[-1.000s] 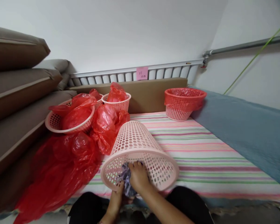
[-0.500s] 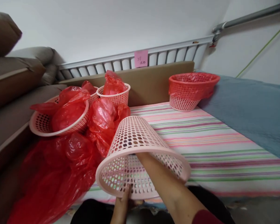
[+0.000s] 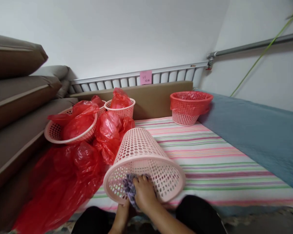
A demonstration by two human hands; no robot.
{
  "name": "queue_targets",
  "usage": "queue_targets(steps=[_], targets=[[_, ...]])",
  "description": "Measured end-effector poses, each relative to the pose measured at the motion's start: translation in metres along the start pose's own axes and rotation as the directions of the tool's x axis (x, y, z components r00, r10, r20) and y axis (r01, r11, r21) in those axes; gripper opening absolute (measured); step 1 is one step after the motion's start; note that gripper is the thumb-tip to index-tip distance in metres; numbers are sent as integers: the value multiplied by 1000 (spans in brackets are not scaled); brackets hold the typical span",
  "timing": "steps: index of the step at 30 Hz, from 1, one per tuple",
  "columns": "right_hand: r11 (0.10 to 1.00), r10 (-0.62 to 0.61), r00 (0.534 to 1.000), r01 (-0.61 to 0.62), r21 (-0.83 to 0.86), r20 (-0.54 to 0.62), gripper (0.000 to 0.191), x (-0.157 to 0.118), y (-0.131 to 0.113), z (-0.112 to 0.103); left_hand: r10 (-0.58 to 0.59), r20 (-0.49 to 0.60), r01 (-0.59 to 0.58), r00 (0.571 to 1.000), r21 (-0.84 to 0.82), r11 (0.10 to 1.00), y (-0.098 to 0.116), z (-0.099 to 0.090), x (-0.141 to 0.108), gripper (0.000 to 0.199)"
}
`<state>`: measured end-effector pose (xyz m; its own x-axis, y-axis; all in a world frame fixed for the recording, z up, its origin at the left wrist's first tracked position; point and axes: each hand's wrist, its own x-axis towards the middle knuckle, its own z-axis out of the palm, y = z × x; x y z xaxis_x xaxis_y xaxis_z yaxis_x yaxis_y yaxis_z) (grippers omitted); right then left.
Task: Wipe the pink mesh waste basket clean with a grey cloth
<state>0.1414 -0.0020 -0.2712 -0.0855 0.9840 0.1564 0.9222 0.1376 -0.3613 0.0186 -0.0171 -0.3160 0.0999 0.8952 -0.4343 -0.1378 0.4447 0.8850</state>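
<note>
Pink basket lies sideways, right fingers gripping cloth (purplish).

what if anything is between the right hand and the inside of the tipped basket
Only the greyish cloth, bunched under the right hand at the open mouth of the pink basket; nothing else visible blocks it.

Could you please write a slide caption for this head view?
Right hand holds crumpled purplish cloth partly inside a tipped, pink, perforated plastic basket, left hand gripping its lower rim.
</note>
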Motion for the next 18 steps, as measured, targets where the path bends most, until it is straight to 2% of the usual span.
queue_targets(steps=[3,6,12,15,18], targets=[[999,21,1000,-21,26,14,37,-24,0,0,57,9,-57,998,29,998,9,-2,-4,40],[998,29,1000,-29,47,0,38,-25,4,-1,116,16,-117,993,72,991,23,-10,-2,35],[1000,10,1000,-10,12,-16,39,-10,6,2,228,16,-228,974,145,963,53,-43,10,60],[1000,9,1000,-9,-15,-25,38,2,7,1,277,-10,-269,961,205,941,56,-57,14,53],[999,23,999,-22,26,-30,38,28,9,-3,298,-38,-277,954,269,922,50,-63,20,41]])
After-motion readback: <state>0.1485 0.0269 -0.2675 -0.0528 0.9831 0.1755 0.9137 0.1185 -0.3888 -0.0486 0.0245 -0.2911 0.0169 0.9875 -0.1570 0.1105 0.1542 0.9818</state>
